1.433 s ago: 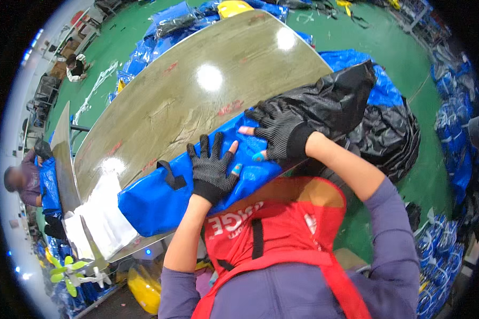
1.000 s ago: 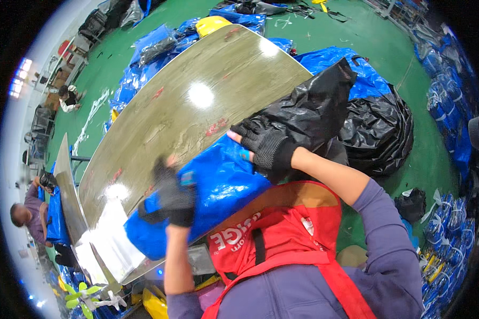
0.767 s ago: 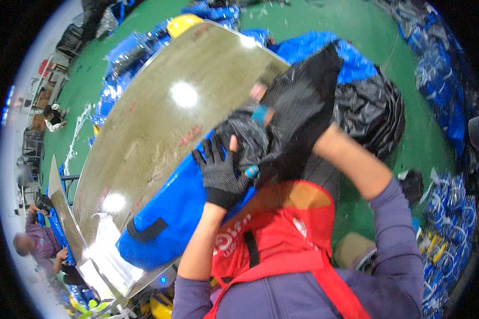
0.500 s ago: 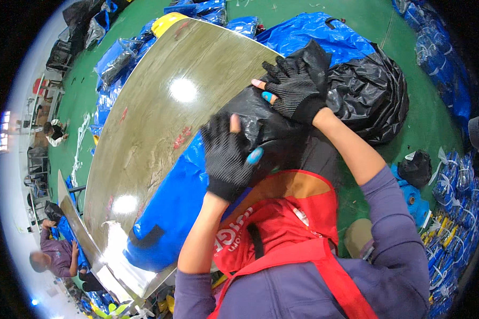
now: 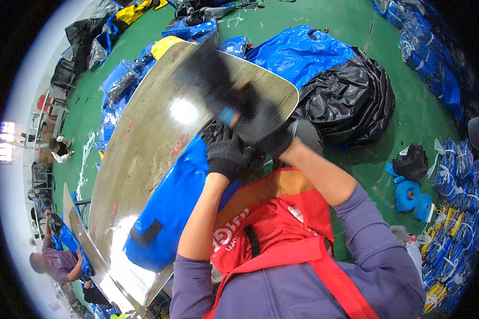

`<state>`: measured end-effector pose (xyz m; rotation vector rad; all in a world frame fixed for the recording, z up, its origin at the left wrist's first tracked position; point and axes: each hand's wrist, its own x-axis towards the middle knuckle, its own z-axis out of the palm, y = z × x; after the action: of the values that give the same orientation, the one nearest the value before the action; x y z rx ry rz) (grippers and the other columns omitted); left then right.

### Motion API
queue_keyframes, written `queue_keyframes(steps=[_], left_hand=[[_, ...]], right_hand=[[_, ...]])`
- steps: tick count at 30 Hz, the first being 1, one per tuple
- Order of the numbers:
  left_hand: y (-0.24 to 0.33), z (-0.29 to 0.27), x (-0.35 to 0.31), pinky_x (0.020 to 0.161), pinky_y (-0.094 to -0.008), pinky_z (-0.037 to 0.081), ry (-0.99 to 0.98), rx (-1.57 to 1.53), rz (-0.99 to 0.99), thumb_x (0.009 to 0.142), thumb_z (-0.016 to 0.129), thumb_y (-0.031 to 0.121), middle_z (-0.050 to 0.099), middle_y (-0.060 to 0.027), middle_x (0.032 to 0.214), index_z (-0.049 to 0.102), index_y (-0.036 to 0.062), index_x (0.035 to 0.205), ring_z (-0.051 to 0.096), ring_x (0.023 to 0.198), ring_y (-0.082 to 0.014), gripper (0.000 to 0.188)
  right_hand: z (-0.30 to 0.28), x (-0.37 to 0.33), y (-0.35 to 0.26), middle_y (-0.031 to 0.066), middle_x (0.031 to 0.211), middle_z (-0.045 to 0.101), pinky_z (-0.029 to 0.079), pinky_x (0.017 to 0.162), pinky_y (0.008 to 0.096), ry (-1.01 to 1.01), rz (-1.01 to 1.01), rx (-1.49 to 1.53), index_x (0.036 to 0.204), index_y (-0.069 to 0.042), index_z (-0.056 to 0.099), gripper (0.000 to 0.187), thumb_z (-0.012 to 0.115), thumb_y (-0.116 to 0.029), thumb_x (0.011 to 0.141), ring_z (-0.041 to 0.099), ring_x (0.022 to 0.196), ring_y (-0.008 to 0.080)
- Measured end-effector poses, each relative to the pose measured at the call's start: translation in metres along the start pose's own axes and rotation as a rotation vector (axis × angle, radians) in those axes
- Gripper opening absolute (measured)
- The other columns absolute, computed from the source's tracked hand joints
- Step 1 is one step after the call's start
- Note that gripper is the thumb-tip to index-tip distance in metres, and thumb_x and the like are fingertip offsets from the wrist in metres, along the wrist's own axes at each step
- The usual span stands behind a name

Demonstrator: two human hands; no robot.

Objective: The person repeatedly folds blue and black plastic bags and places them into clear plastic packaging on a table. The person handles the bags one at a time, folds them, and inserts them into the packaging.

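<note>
A blue tarpaulin bag or cover, folded into a long strip, lies along the near edge of the glossy wood-grained tabletop. Its black end is folded over toward the far left and is smeared by motion. My right hand, in a black fingerless glove with blue tape on a finger, grips this black part; blur hides the exact hold. Beside it my left hand, gloved alike, lies flat with fingers stretched on the fold. The right hand partly covers the spot where the blue and black parts meet.
A blue-and-black tarpaulin heap lies on the green floor beyond the tabletop. Blue rolls and tied blue bundles are at the right. A yellow object touches the far edge. Another person works at the left.
My right hand has moved left and down, carrying the black end over toward the far left. My left hand has shifted slightly toward me. The tabletop's right corner is now uncovered.
</note>
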<state>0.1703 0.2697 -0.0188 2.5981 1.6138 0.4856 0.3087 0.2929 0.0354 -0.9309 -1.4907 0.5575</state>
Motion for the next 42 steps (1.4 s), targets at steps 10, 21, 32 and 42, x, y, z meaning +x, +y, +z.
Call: queue_keyframes(steps=[10,21,32,42], left_hand=[[0.020,-0.029,-0.039,0.110,-0.0431,0.025,-0.180,0.106,0.093,0.096,0.045,0.034,0.043,-0.0178,0.141,0.042,0.0045,0.138,0.037,0.132,-0.0326,0.051],[-0.072,-0.064,-0.139,0.111,-0.0586,0.015,-0.167,0.220,-0.228,0.086,0.054,0.045,0.032,-0.0233,0.148,0.035,-0.0021,0.141,0.027,0.137,-0.0434,0.075],[-0.103,-0.067,-0.159,0.113,-0.0563,0.014,-0.155,-0.050,-0.076,0.086,0.052,0.044,0.038,-0.0196,0.146,0.040,0.0064,0.141,0.031,0.137,-0.0399,0.067],[-0.179,-0.131,-0.429,0.094,-0.0413,0.044,0.127,-0.539,-1.341,0.088,0.061,0.050,0.049,-0.0247,0.132,0.037,-0.0014,0.140,0.049,0.119,-0.0318,0.077]], right_hand=[[0.056,-0.042,-0.041,0.0133,0.119,0.063,0.039,0.101,0.0467,-0.409,-0.499,-0.374,0.113,-0.015,0.065,0.032,0.055,-0.032,0.088,0.057,0.113,0.0332],[0.071,-0.077,-0.047,0.0240,0.127,0.054,0.022,0.109,0.0586,-0.703,0.176,-0.241,0.123,-0.003,0.056,0.064,0.066,-0.040,0.072,0.047,0.123,0.0418],[0.134,-0.089,-0.036,0.0252,0.135,0.047,0.015,0.112,0.0580,-0.825,-0.307,-0.747,0.134,0.003,0.046,0.072,0.060,-0.042,0.080,0.036,0.133,0.0396],[0.189,-0.124,-0.049,0.0219,0.150,0.031,-0.003,0.103,0.0750,-0.999,-0.154,-0.619,0.139,-0.029,0.047,0.065,0.056,-0.052,0.079,0.017,0.139,0.0480]])
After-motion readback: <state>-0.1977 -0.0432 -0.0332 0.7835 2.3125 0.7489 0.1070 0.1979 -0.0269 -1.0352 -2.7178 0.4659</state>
